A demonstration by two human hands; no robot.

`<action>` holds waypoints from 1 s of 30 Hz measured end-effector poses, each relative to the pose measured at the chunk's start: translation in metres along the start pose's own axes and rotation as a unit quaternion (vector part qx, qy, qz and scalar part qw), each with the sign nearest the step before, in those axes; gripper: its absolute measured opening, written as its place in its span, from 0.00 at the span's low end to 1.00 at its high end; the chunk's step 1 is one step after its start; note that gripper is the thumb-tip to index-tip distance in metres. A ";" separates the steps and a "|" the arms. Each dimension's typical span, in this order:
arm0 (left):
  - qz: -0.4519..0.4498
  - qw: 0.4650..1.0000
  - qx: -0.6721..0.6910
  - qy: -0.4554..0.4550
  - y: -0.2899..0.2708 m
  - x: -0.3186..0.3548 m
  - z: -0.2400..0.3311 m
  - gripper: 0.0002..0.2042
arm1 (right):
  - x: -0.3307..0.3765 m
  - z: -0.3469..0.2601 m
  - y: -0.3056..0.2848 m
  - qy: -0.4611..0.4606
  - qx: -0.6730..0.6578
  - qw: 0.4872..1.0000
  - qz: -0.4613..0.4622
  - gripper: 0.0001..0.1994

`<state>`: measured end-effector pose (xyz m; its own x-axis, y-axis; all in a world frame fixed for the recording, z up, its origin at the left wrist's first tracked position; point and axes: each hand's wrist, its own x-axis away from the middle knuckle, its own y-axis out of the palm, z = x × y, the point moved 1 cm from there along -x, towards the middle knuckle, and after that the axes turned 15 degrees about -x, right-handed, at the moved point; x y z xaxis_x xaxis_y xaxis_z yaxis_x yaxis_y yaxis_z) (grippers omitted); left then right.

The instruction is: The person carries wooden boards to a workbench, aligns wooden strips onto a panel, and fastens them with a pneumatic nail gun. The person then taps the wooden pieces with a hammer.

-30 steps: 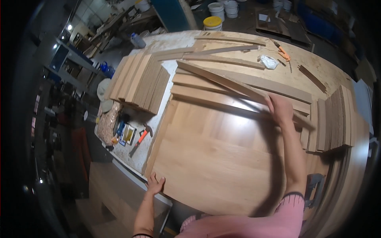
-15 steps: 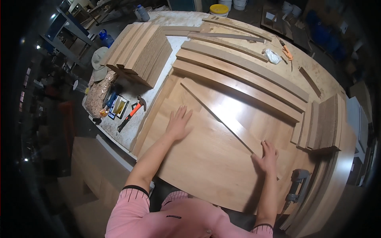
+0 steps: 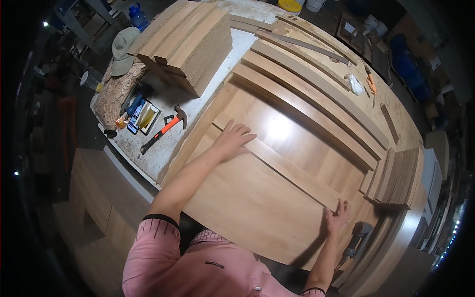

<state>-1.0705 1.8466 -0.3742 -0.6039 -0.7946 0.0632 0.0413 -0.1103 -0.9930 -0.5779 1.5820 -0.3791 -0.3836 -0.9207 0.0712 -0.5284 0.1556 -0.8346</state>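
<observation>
A long, narrow wooden strip (image 3: 292, 172) lies slantwise across a broad wood-grain panel (image 3: 262, 208) in front of me. Near the strip's left end, my left hand (image 3: 234, 140) is closed over it, with the fingers bent across its top. At the other end my right hand (image 3: 338, 216) grips the strip between thumb and fingers. Part of each grip is hidden behind the hand itself. Beyond the strip, several long wooden boards (image 3: 302, 116) rest side by side along the panel's far side.
A stack of boards (image 3: 208, 54) stands at the far left, with a hammer (image 3: 166, 129) nearer me. More stacked panels (image 3: 400, 175) are at the right, above a clamp (image 3: 356, 242). An orange-handled tool (image 3: 371, 83) and a clear plastic bag (image 3: 354, 84) lie on the far tabletop.
Both hands have gone from lying open by the strip to holding its ends. The strip has turned and shows a wider face. My view has shifted too.
</observation>
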 end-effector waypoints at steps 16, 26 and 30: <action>0.004 0.974 0.134 -0.181 -0.002 0.016 -0.068 0.32 | -0.028 0.202 -0.033 0.132 -0.101 0.970 0.178 0.31; -0.124 0.976 0.097 -0.151 -0.025 0.006 -0.101 0.32 | -0.010 0.092 -0.027 0.025 0.085 0.987 0.135 0.24; -0.195 0.974 0.022 -0.112 -0.026 -0.007 -0.108 0.31 | -0.037 0.050 -0.055 0.079 0.052 0.995 -0.012 0.25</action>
<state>-1.1537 1.9192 -0.3597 -0.3923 -0.7971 0.4592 -0.1187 -0.4511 -0.8845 -0.4968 1.5900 -0.3632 -0.4905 -0.8546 0.1706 -0.4614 0.0886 -0.8827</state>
